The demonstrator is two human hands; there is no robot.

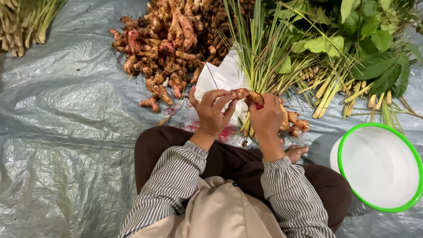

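My left hand point(212, 111) and my right hand point(266, 119) meet in front of me over my lap. Between them they hold a small bundle: a knobbly orange-brown root point(245, 93) lying against thin green lemongrass stalks point(260, 66). A red rubber band shows at my right fingers, against the root. More root pieces point(296, 123) poke out to the right of my right hand. My left fingertips pinch the left end of the root.
A big heap of roots point(165, 42) lies ahead on the grey plastic sheet point(66, 110). Leafy green stems point(352, 39) pile up at the far right. Red rubber bands point(194, 128) lie scattered near my knee. A white bowl with a green rim point(340, 150) sits at right.
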